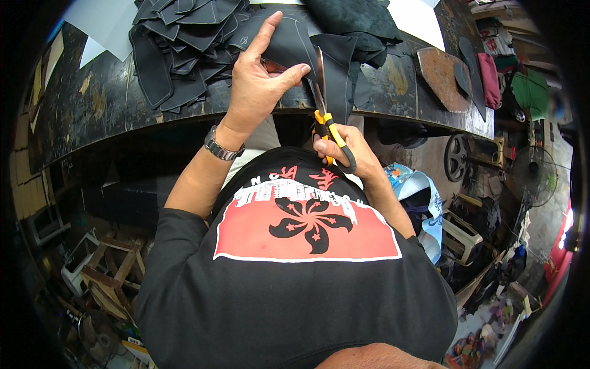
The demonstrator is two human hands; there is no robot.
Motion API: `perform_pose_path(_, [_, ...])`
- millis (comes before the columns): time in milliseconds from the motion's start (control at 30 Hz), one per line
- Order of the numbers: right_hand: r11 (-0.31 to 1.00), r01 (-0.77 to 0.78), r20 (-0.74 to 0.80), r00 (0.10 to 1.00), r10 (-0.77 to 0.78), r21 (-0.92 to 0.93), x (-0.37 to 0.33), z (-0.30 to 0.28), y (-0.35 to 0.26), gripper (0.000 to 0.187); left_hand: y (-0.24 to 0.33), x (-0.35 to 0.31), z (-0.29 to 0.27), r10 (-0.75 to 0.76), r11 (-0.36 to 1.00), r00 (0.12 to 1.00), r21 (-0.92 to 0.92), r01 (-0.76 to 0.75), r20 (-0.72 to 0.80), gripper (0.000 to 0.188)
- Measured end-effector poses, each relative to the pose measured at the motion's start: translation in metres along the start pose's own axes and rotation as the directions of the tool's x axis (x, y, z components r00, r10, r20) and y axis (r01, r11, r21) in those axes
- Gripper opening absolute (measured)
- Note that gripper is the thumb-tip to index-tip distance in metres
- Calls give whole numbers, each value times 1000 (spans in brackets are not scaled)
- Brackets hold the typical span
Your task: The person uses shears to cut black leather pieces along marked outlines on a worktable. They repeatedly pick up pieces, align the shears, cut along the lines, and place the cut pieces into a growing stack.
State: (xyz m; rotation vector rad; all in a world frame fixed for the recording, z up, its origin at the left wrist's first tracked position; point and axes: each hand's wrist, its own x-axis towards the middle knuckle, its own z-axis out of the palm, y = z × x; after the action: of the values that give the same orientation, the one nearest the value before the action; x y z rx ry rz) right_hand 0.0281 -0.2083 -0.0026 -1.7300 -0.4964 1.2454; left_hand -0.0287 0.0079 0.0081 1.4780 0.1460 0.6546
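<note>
My left hand [257, 80] is at a black leather-like piece [286, 40] with pale marked outlines. Its index finger and thumb stretch over the top, while the other fingers curl partly out of sight beneath; the piece appears pinched between them. Just right of that thumb, scissors [332, 132] with yellow and black handles point away from me, gripped in my right hand [356, 150]. Their slightly parted blades are at the right edge of the piece. More dark material [335, 61] hangs past the table edge beside the blades.
Several outlined black pieces [184, 31] are heaped on the worn black table [104, 117], left of my hands. Dark folded material [353, 21] lies at the far side. A brownish flat board [444, 80] sits to the right. A fan [534, 175] stands beyond the table's right end.
</note>
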Motion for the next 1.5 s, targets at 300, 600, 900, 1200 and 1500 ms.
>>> perform_pose_path(300, [989,24,-42,999,-18,147,0,2,6,39,2,-1,-1,-19,999,1000,26,19,20,76])
perform_pose_path(600, [983,-8,-55,998,18,183,-1,3,1,34,-6,1,-7,-94,995,994,26,92,51,72])
perform_pose_path(900, [944,58,-53,998,-43,324,-2,1,-1,33,-5,0,-18,-69,991,997,118,65,32,73])
perform_pose_path(1200, [986,17,-79,997,-4,164,1,5,2,32,-9,0,-14,-33,993,999,-116,36,28,54])
perform_pose_path(1500, [989,-18,-41,999,24,147,3,4,9,36,-1,-1,-11,-78,996,995,-43,80,64,62])
